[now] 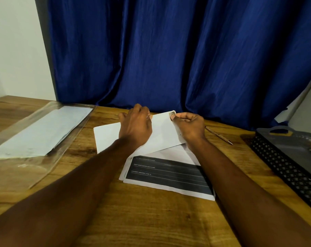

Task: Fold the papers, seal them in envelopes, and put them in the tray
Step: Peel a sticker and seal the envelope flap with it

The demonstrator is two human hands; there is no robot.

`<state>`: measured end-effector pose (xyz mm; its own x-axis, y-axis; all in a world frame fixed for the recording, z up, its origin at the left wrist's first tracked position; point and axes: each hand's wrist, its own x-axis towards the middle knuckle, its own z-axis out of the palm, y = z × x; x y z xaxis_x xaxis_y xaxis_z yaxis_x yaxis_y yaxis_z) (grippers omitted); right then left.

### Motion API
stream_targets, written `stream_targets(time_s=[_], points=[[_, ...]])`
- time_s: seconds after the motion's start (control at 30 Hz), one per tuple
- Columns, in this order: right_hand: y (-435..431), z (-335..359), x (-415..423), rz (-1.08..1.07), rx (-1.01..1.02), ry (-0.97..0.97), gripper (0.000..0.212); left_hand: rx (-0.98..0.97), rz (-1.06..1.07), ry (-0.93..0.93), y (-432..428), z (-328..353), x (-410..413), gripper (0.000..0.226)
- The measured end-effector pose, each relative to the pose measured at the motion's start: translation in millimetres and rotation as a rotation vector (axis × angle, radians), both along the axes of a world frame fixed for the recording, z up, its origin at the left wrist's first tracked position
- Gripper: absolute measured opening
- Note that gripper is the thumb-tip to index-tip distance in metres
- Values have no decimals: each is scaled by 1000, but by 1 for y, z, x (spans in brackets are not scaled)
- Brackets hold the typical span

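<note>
Frame centre: left hand (135, 127) flat on envelope (164, 132), fingers released; right hand (188, 126) fingers pinching envelope's far corner

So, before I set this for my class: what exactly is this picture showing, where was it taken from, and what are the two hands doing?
There is no machine here. One camera sits on a person's head and looks down at their own bare arms on a wooden table.

The left hand presses flat on a white envelope, while the right hand pinches its far corner.

Under the envelope lie printed papers with a dark form panel. At the left, a clear plastic sleeve holds more white sheets. A pen lies to the right, and a black mesh tray stands at the right edge. A blue curtain hangs behind.
</note>
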<state>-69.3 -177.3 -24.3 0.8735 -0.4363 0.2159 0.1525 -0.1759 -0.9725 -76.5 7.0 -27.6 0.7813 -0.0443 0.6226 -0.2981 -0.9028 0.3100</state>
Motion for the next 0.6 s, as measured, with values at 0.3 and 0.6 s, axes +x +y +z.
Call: stream_targets(time_s=[0.3,0.6], points=[[0,3,-6,-1,36,-53,22,3,-11,-10,-1,2,-3,23],[-6,7,-8,152,182,0,60,-59,-67,-12,-2,6,-8,20]])
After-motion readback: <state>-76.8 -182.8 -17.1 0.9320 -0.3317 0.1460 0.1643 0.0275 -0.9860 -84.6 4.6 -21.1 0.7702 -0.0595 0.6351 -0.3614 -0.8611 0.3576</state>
